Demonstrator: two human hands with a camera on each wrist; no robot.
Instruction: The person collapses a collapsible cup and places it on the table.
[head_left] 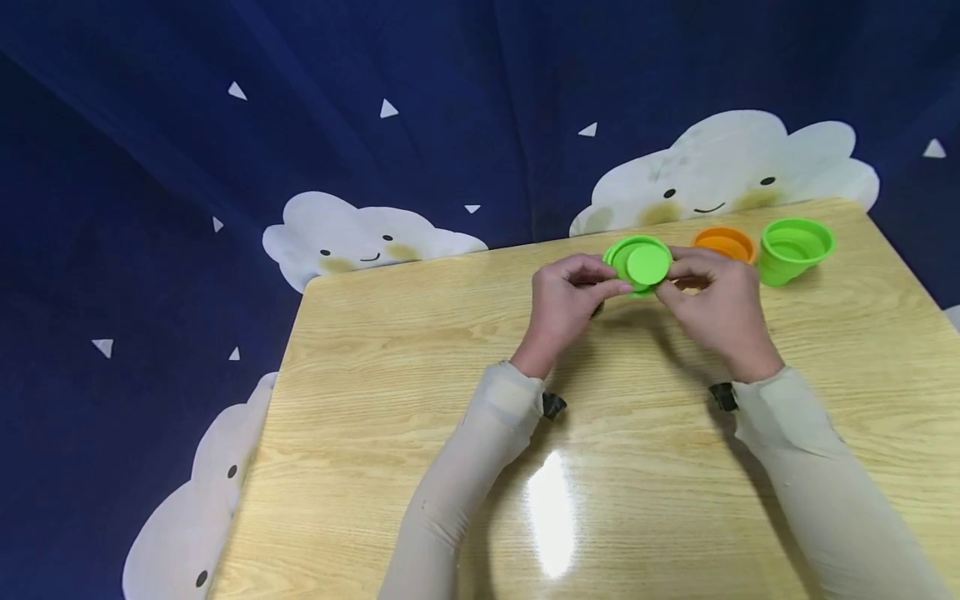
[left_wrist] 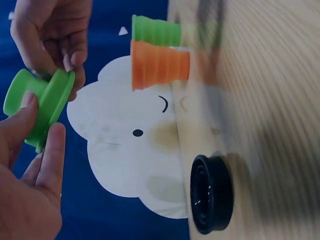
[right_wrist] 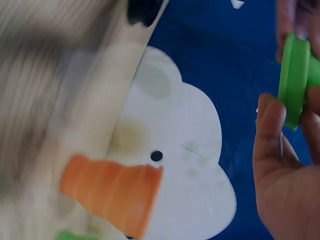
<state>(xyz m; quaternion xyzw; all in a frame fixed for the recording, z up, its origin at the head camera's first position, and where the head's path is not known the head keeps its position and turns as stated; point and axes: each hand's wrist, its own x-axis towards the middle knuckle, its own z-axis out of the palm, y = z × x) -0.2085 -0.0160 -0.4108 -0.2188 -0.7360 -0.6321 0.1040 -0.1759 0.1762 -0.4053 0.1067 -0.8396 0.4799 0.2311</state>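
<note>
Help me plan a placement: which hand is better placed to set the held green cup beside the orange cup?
Likely the right hand: it grips the held green cup on the side nearer the orange cup. The left hand also grips it, but on the far side.

Head camera faces forward-down; nearer, sideways-tilted wrist views share the held green cup point(left_wrist: 53, 98).

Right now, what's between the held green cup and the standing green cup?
The right hand and, partly hidden behind it, the orange cup; the head view shows both.
</note>
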